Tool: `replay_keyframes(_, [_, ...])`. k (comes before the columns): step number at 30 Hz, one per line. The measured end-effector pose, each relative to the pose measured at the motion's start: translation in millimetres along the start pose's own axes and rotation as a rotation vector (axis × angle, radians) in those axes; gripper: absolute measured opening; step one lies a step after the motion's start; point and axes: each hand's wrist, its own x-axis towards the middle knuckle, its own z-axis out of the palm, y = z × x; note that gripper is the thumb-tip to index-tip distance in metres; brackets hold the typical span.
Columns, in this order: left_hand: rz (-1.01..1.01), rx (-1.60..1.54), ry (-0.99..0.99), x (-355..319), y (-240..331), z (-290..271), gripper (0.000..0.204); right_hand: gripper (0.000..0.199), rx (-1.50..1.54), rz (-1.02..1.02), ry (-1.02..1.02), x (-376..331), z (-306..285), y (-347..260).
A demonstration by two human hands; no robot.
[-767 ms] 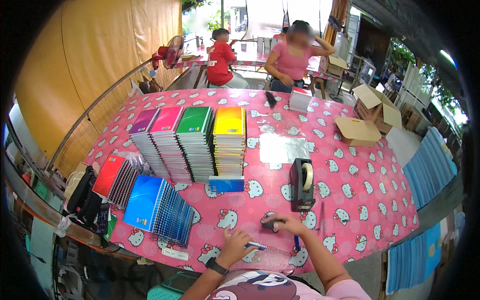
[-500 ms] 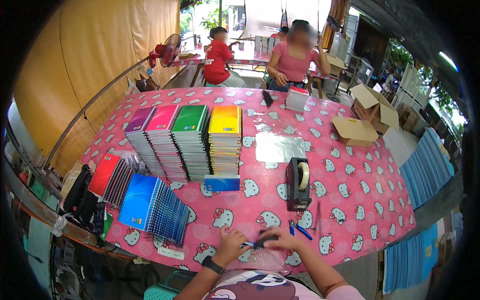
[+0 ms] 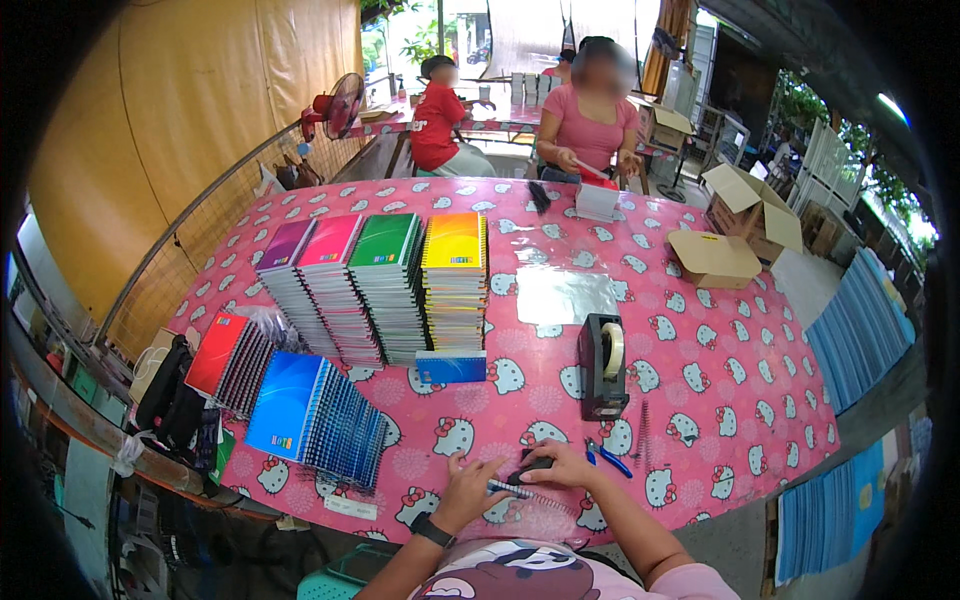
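Note:
Close to the table's near edge, my left hand [image 3: 472, 493] presses its fingers on a narrow blue-and-white pad [image 3: 507, 489], seen almost edge-on and partly hidden. A thin spiral wire coil [image 3: 548, 503] extends rightward from the pad toward my right forearm. My right hand [image 3: 558, 464] is closed around a small black block-like tool [image 3: 533, 468], just above the pad; its exact kind does not show. Blue-handled pliers [image 3: 608, 459] lie to the right of that hand. Another loose wire coil [image 3: 642, 432] rests beyond them.
Tall stacks of spiral notebooks, including a yellow one [image 3: 453, 242] and a green one [image 3: 384, 242], stand left, with leaning blue notebooks [image 3: 285, 405] nearer. A small blue notepad [image 3: 451, 368], a black tape dispenser [image 3: 603, 370] and a clear sheet [image 3: 566, 297] lie mid-table. A co-worker [image 3: 588, 125] sits opposite.
My right hand has shifted slightly up and right with the black tool, showing more of the pad. Opposite, the co-worker's raised hand has come down, and a booklet is now lifted above the stack.

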Motion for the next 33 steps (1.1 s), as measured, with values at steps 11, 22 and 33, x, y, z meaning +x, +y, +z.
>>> replay_keyframes(11, [-0.214,-0.436,0.078,-8,-21,-11,0.055,0.039,0.182,-0.194,-0.004,6,3,-15])
replay_keyframes(22, [-0.619,-1.232,0.193,-34,-42,17,0.031,0.043,-0.183,0.037,0.051,27,9,-11])
replay_keyframes(33, [-0.670,-1.211,0.192,-31,-44,22,0.027,0.061,-0.836,-0.160,0.639,38,-10,24])
